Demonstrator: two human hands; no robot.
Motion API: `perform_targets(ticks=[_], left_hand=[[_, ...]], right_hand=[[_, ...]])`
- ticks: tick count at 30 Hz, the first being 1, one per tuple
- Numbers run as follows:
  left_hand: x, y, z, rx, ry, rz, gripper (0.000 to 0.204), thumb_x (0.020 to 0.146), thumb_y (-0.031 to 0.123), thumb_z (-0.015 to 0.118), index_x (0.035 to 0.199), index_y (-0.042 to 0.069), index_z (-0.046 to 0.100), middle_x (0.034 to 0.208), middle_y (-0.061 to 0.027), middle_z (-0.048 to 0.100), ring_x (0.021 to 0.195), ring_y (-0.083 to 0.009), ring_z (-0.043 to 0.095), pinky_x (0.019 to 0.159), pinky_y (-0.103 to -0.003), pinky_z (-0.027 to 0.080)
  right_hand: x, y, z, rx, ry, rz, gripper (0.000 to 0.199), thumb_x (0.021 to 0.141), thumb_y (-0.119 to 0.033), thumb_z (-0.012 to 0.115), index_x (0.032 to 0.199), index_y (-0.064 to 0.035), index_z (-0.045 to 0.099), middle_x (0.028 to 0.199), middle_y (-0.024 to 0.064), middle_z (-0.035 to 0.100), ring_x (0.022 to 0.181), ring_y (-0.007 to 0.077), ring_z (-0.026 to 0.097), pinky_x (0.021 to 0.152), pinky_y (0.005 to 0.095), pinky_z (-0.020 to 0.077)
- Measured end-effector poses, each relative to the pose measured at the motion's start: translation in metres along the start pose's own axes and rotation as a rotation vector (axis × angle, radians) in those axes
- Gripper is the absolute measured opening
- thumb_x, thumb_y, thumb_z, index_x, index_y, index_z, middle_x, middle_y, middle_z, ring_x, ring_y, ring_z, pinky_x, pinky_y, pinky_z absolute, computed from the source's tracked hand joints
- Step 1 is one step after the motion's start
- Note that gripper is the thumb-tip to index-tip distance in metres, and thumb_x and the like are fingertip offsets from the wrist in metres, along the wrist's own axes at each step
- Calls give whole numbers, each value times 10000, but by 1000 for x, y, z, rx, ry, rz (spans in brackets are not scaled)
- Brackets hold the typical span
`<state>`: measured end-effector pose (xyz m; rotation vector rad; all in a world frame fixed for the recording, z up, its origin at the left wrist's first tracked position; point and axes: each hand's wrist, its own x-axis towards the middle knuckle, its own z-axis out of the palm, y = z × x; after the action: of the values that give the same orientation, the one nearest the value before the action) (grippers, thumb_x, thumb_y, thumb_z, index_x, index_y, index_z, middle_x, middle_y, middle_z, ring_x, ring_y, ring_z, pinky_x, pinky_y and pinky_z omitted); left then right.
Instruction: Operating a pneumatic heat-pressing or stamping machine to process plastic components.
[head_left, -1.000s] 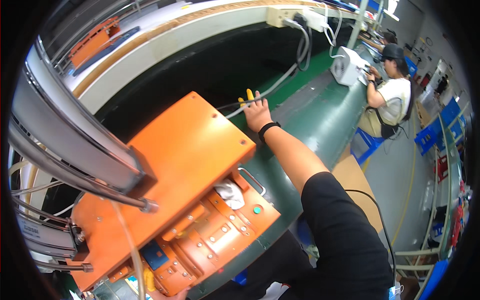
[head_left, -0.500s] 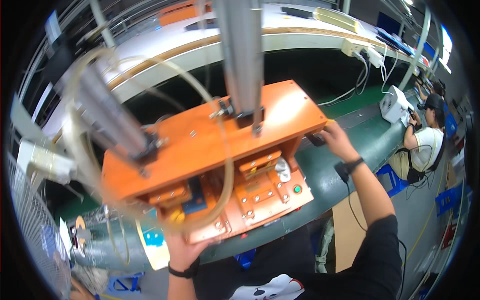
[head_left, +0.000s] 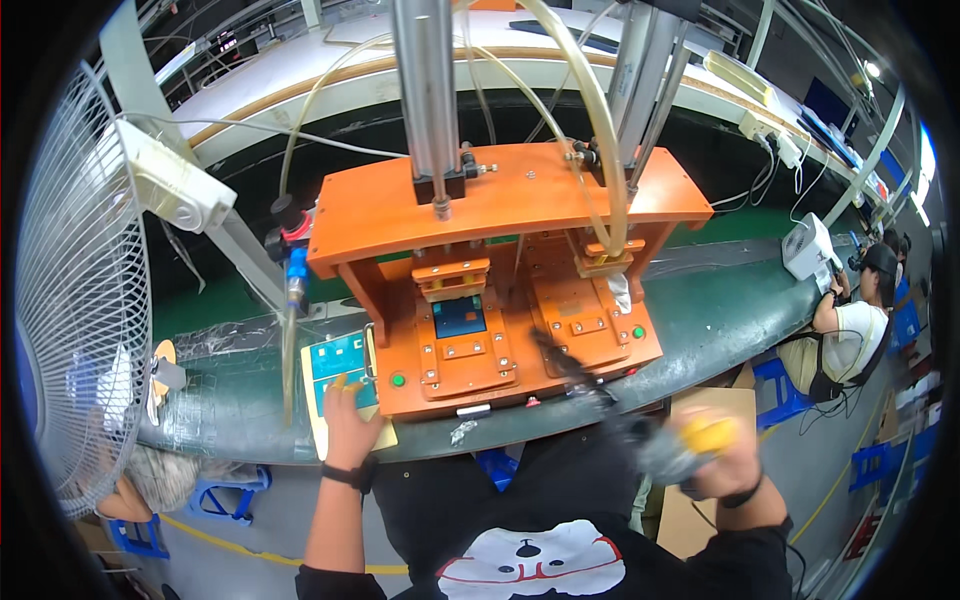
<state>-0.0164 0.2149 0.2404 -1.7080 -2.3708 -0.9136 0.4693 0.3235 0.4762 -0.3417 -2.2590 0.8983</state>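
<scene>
My left hand rests with its fingertips on a teal parts tray lying on a yellowish board left of the orange press fixture. Nothing shows in its grasp. My right hand is low at the right, close to my body, closed on a yellow-handled tool. The tool's dark shaft is blurred and points up-left toward the fixture's right nest. A blue square part sits in the left nest. The fixture's orange top plate hangs above on steel rods.
A wire-guard fan stands at the far left, with a white box beside it. The green conveyor belt runs right, where another seated person works beside a white device. Blue stools stand below.
The view swung from the belt at the right back to the fixture. My right hand drew back from the belt with the yellow-handled tool. My left hand moved onto the teal tray.
</scene>
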Motion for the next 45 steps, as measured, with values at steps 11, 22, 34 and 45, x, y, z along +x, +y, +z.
perform_targets(ticks=[11,22,34,45], left_hand=[[0,2,11,-44,-19,-210,395,775,207,832,1084,47,644,1300,-208,615,1295,-452,493,1082,-606,354],[15,-18,-12,-144,50,-200,245,860,160,761,1032,7,678,1004,-209,690,957,-410,652,835,-469,511],[20,-76,-15,-399,-44,-424,235,982,192,680,1140,19,659,906,-94,704,801,-144,658,703,-307,505],[33,-72,-46,-519,-88,-507,295,999,186,640,1193,-37,643,991,-151,716,872,-217,724,717,-341,551]], right_hand=[[137,79,145,-549,-303,-302,150,850,-144,724,913,-73,607,821,77,571,806,291,585,738,410,470],[152,79,162,-690,-193,-40,611,884,-358,749,1313,43,580,1268,247,609,1311,439,508,1110,485,413],[145,43,179,-588,-117,-394,583,826,-272,795,1347,-87,609,1313,193,604,1045,331,657,921,383,532],[130,51,303,-191,-323,139,522,956,-292,670,1313,62,527,1398,329,505,755,411,696,652,424,604]])
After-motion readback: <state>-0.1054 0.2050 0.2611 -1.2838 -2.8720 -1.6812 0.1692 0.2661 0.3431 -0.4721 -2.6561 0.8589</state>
